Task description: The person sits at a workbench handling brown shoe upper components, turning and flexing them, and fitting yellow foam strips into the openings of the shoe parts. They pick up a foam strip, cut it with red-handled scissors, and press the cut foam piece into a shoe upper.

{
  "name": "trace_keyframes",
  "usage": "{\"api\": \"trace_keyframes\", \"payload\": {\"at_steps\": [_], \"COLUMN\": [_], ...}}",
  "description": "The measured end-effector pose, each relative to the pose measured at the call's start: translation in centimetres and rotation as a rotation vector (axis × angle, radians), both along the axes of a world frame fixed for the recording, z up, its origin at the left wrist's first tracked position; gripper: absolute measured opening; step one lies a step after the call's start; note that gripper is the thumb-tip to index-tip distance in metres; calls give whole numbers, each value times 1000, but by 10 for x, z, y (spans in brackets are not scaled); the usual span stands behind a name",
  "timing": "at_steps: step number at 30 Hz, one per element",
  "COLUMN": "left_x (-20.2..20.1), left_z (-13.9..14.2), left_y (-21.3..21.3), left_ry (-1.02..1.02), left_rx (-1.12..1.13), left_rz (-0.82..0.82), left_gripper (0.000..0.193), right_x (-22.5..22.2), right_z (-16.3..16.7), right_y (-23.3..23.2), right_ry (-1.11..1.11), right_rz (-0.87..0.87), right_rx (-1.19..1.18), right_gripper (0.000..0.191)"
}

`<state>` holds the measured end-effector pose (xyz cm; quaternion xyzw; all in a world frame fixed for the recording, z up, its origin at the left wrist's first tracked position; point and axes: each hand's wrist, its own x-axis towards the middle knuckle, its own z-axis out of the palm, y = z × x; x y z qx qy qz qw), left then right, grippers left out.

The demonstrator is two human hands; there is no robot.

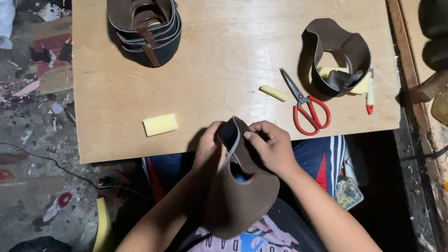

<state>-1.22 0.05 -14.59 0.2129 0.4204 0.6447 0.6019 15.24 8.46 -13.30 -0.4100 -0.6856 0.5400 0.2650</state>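
So, both hands gripping a brown leather shoe upper (240, 196) over the lap.
Left hand (208, 148) and right hand (273, 145) pinch its top edge at the plywood table (210, 60) edge; beyond: yellow sponge (160, 124), red scissors (308, 105), stacked uppers (144, 28).

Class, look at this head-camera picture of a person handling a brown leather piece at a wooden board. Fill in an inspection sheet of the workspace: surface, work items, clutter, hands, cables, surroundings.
Surface: bare wooden board, light scratches.
Work items: brown leather shoe upper held over the lap at the board's near edge; stack of brown uppers at the far edge; another curled upper to the right.
Clutter: red-handled scissors, yellow foam block, small foam strip, red-tipped pen.
Hands: left hand and right hand both grip the upper's top edge.
Cables: thin dark wire on the floor, left.
Surroundings: floor littered with scraps.
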Motion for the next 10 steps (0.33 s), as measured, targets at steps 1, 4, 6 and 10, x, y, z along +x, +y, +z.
{"api": "trace_keyframes", "payload": {"at_steps": [1,4,6,10], "left_x": [-2,-6,-6,1], "left_z": [-1,-7,-11,-22], "left_y": [0,-1,-2,4], "left_ry": [44,174,162,98], "left_rx": [-12,-53,-52,54], "left_rz": [-19,-75,-92,2], "left_gripper": [21,23,25,35], "right_x": [1,1,1,3], "right_z": [-3,-9,-9,-6], "right_y": [0,4,6,4], "right_ry": [10,96,105,58], "right_rz": [9,37,35,-2], "right_rx": [9,-107,-126,-134], "right_gripper": [11,18,13,11]}}
